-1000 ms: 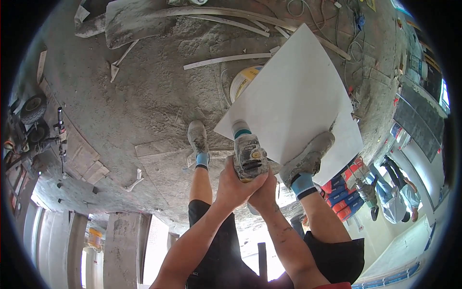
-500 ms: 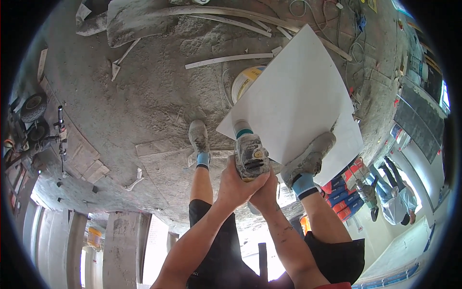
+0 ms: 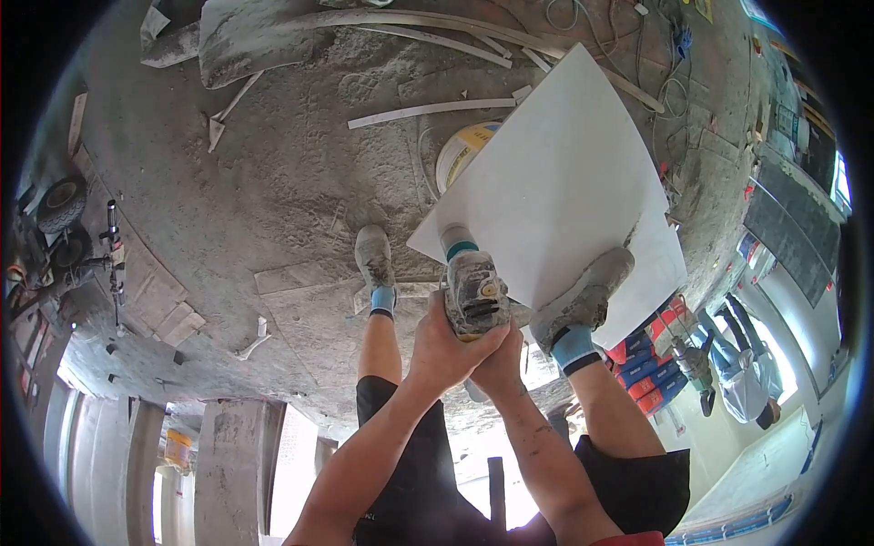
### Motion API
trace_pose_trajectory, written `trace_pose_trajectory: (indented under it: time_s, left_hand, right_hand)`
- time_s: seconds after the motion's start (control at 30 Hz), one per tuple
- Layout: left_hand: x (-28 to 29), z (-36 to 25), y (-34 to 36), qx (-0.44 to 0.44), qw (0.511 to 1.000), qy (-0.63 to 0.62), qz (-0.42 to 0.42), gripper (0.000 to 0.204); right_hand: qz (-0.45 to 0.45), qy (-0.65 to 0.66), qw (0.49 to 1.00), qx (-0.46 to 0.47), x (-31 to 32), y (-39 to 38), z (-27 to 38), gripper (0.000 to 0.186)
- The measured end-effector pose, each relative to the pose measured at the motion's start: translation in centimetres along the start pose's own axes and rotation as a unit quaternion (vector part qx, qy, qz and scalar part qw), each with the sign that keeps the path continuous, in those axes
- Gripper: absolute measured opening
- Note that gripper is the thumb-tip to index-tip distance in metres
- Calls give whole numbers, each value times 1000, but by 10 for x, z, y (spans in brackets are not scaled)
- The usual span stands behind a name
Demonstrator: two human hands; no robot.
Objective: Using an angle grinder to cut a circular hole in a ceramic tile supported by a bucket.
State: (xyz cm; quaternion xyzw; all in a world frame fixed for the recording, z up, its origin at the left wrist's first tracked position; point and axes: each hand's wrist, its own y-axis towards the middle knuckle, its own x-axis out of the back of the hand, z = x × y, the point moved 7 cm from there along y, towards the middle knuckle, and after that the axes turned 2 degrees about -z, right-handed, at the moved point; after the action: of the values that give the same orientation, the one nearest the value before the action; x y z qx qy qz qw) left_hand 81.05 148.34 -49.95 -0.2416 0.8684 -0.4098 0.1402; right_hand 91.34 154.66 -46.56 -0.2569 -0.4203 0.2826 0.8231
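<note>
My left hand [image 3: 442,350] and my right hand [image 3: 499,369] are closed around a dusty power tool [image 3: 475,300] with a teal collar [image 3: 460,247]. Its grey cylindrical front end overlaps the lower left part of a white square board [image 3: 574,155]; whether it touches cannot be told. A white-and-yellow bucket [image 3: 455,159] shows from under the board's upper left edge. My right shoe [image 3: 583,296] rests on the board, while my left shoe [image 3: 373,255] stands on the dusty concrete floor. The back of the tool and some fingers are hidden by my hands.
Pale strips [image 3: 428,109] and a grey slab [image 3: 246,41] lie beyond; cables [image 3: 669,96] lie at upper right. A wheeled machine [image 3: 64,214] stands far left. Red and blue bags [image 3: 651,369] are stacked right, with people [image 3: 746,391] nearby.
My hands, the tool and the board stay almost still, with only a slight shift in view. People at the right have moved a little.
</note>
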Motion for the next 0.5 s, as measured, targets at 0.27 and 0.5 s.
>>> trace_pose_trajectory:
  time_s: [0.27, 0.5]
  left_hand:
    - [1, -6, 2, 3, 1000, 17, 8, 75]
    - [3, -4, 2, 7, 998, 53, 15, 80]
  right_hand:
    - [0, 21, 999, -30, -1, 1, -3, 64]
    - [-4, 24, 1000, -13, -3, -2, -6, 67]
